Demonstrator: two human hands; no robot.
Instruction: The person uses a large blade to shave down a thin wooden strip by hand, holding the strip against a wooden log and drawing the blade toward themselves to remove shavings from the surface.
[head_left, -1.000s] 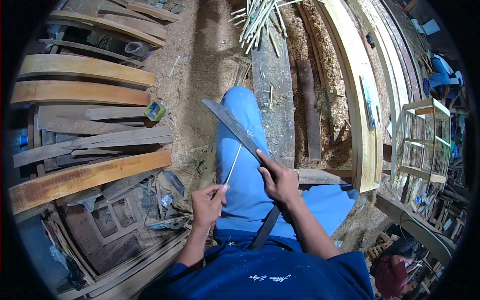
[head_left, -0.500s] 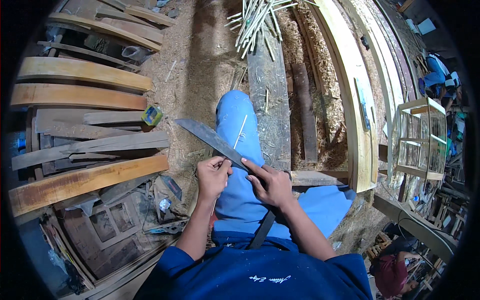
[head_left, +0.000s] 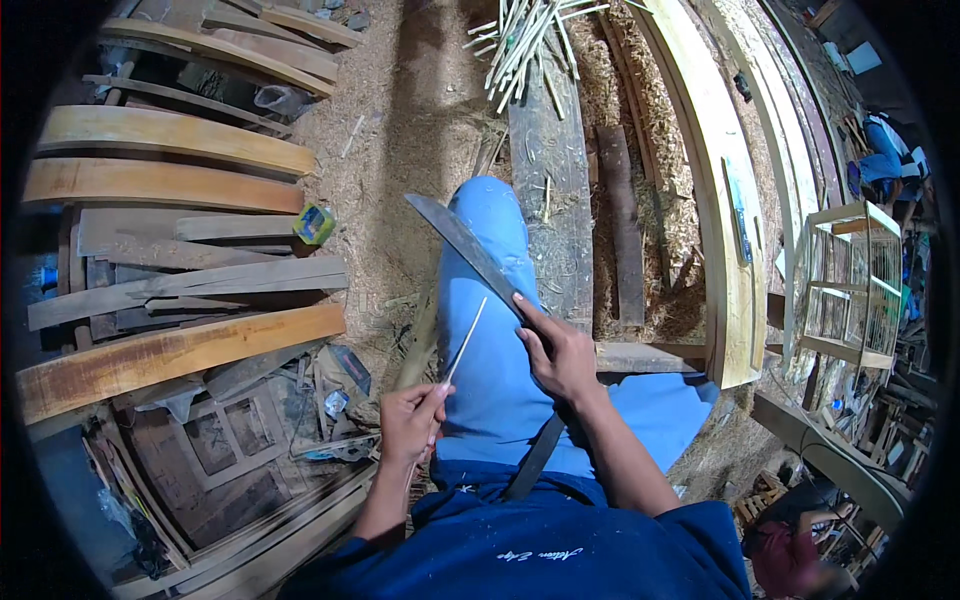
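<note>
My left hand (head_left: 412, 420) is closed on a thin pale stick (head_left: 469, 337), which slants up over my blue trouser leg. My right hand (head_left: 562, 360) grips a knife with a long dark blade (head_left: 458, 240); its index finger lies along the blade, and a dark handle (head_left: 537, 456) runs back under the forearm toward my waist. The blade's tip points up and left above my knee. The stick's upper end lies just below the blade, apart from it. Ahead, a loose pile of similar thin sticks (head_left: 525, 45) rests on a grey plank (head_left: 552, 220).
Curved timber pieces (head_left: 180, 355) are stacked at the left, near a small yellow-green box (head_left: 314, 225). Long pale beams (head_left: 735, 300) run along the right, with a barred wooden cage (head_left: 850, 290) beyond. Shavings cover the ground (head_left: 385, 190). Another person (head_left: 785, 555) is at the lower right.
My left hand has drawn the stick down and left, away from the blade. The knife has swung to a steeper angle, its tip shifting right and up, and my right hand has moved slightly right.
</note>
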